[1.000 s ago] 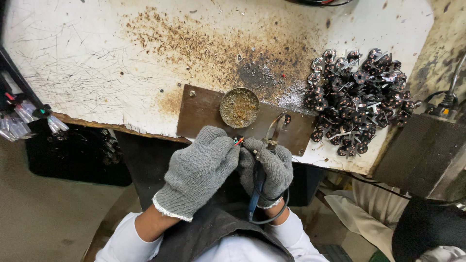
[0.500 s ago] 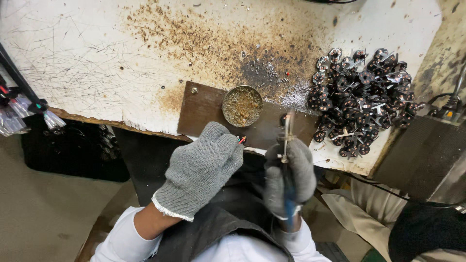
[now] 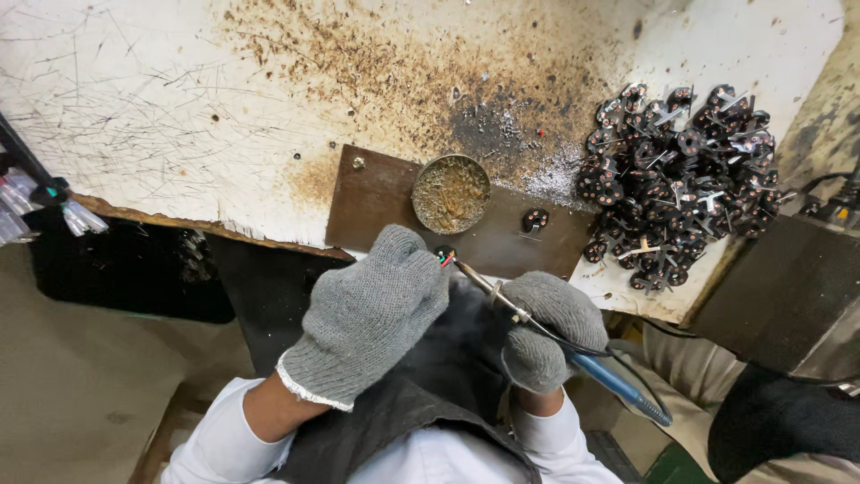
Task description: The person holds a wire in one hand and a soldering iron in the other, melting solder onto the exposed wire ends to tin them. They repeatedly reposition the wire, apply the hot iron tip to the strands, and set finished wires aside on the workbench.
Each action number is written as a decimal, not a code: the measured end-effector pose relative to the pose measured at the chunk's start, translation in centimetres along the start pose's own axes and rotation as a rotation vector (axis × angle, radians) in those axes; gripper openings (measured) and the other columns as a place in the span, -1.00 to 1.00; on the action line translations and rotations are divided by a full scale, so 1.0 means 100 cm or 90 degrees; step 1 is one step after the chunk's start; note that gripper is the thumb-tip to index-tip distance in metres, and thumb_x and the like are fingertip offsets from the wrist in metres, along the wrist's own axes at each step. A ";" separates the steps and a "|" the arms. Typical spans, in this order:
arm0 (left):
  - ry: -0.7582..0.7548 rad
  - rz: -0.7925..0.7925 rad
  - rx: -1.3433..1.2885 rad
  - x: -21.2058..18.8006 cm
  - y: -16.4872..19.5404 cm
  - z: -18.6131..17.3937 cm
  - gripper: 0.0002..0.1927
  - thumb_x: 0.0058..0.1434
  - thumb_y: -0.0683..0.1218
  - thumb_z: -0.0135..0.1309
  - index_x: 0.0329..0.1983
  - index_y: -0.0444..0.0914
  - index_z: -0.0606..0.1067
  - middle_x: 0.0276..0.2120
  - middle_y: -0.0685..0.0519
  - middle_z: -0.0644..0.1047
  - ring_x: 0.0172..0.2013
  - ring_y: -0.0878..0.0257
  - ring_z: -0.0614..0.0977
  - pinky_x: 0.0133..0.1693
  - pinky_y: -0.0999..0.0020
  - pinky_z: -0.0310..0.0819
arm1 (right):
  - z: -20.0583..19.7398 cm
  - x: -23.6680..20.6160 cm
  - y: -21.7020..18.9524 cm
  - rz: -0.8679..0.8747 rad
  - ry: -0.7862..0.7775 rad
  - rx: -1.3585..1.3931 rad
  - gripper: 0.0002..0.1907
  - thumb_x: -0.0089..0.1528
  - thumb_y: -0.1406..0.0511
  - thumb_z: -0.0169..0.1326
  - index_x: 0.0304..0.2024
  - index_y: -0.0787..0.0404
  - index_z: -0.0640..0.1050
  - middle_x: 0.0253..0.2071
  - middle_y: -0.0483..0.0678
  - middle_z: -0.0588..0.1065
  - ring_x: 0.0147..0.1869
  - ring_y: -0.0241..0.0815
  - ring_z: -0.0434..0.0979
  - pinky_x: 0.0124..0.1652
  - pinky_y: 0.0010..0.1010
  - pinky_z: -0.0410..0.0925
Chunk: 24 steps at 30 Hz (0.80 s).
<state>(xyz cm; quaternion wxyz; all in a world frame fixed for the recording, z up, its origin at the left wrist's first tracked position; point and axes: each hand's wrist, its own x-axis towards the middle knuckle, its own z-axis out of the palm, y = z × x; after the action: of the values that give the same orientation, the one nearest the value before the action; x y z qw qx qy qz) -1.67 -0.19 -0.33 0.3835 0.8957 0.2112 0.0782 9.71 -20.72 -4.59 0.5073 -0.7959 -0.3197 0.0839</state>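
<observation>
My left hand (image 3: 374,315), in a grey knit glove, is closed around a small part with red and green wire ends (image 3: 443,257) sticking out at the fingertips. My right hand (image 3: 548,329), gloved the same way, grips a soldering iron (image 3: 573,352) with a blue handle. The iron's metal tip touches the wire ends. Just beyond the hands a brown plate (image 3: 376,199) carries a round tin of brownish flux (image 3: 451,193). One small black part (image 3: 535,219) lies alone on the plate.
A heap of small black round parts with metal pins (image 3: 681,170) lies at the right of the scorched, stained white bench (image 3: 179,116). Clear plastic bits (image 3: 54,215) sit at the left edge. A dark box (image 3: 788,287) stands at the right.
My right hand turned the soldering iron from upright to slanting, bringing its tip down to the wire ends. A single black part now lies on the plate.
</observation>
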 end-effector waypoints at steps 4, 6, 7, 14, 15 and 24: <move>0.064 -0.009 -0.084 0.001 0.000 0.001 -0.84 0.23 -0.10 0.24 -0.33 -0.18 0.46 -0.24 0.00 0.49 -0.44 0.06 0.60 -0.44 0.22 0.47 | -0.001 0.009 -0.004 -0.086 -0.068 0.003 -0.59 0.26 -0.02 0.16 -0.24 0.18 0.65 -0.30 -0.05 0.61 -0.15 -0.01 0.67 0.02 -0.21 0.51; 0.083 0.003 -0.101 0.001 0.000 0.000 -0.86 0.21 -0.12 0.24 -0.30 -0.18 0.48 -0.23 0.00 0.49 -0.43 0.05 0.61 -0.43 0.22 0.47 | -0.001 0.007 -0.001 -0.077 -0.074 -0.007 -0.60 0.26 -0.02 0.16 -0.26 0.17 0.66 -0.32 -0.07 0.60 -0.17 -0.02 0.67 0.01 -0.21 0.51; 0.081 -0.003 -0.099 0.001 0.000 0.000 -0.85 0.22 -0.11 0.24 -0.33 -0.18 0.47 -0.24 0.00 0.50 -0.43 0.06 0.60 -0.43 0.22 0.47 | 0.000 0.006 0.000 -0.066 -0.061 -0.043 -0.62 0.27 -0.02 0.15 -0.27 0.14 0.66 -0.32 -0.08 0.60 -0.15 -0.03 0.67 0.01 -0.22 0.51; 0.078 -0.012 -0.101 0.003 0.002 -0.001 -0.85 0.19 -0.12 0.24 -0.35 -0.18 0.47 -0.26 0.01 0.51 -0.45 0.07 0.61 -0.44 0.23 0.47 | 0.001 0.006 0.001 -0.052 -0.059 -0.068 -0.62 0.29 -0.03 0.12 -0.26 0.10 0.66 -0.32 -0.11 0.59 -0.18 -0.09 0.66 -0.02 -0.30 0.48; 0.080 -0.016 -0.100 0.004 0.003 -0.001 -0.86 0.19 -0.13 0.24 -0.35 -0.19 0.47 -0.27 0.01 0.51 -0.45 0.07 0.61 -0.44 0.24 0.48 | 0.000 0.009 -0.001 -0.057 -0.066 -0.034 -0.60 0.29 -0.04 0.12 -0.23 0.12 0.66 -0.30 -0.10 0.59 -0.18 -0.09 0.65 -0.01 -0.31 0.46; 0.104 -0.023 -0.086 0.005 0.007 0.003 -0.88 0.18 -0.14 0.23 -0.31 -0.21 0.49 -0.30 0.00 0.49 -0.44 0.05 0.61 -0.44 0.23 0.48 | -0.001 0.022 -0.004 0.021 -0.082 0.160 -0.59 0.27 0.03 0.25 -0.29 0.27 0.60 -0.38 -0.08 0.57 -0.31 -0.10 0.60 -0.24 -0.40 0.47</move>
<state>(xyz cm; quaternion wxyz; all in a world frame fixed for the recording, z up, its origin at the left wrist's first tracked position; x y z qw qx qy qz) -0.92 -0.53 -0.04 0.4257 0.8544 0.2524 0.1583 11.32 -19.36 -3.75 0.5798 -0.7242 -0.3258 0.1823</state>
